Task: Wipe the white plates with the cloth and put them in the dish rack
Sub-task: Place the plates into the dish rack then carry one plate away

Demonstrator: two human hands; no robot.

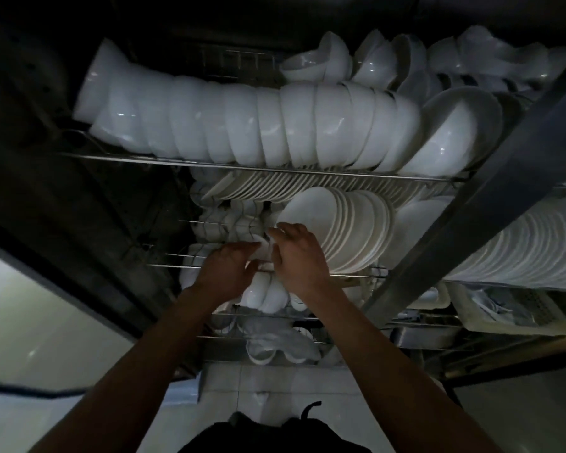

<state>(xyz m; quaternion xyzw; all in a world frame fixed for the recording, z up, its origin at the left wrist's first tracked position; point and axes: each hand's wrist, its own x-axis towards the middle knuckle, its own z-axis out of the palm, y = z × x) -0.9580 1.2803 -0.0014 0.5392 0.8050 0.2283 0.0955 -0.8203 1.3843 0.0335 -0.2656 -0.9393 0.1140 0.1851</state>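
Note:
Both my hands reach into the middle shelf of a wire dish rack [356,276]. My left hand [226,273] and my right hand [298,256] meet over a small white dish [264,251] at the left end of a row of white plates [350,230] standing on edge. The dish shows only as a sliver between the fingers, and both hands seem to grip it. No cloth is visible.
The top shelf [258,165] carries a long row of nested white bowls [242,122] and more bowls behind. Lower shelves hold small bowls [265,295]. A grey cabinet door frame [471,197] slants across the right, with stacked plates [520,250] and a perforated tray [517,308] beyond it.

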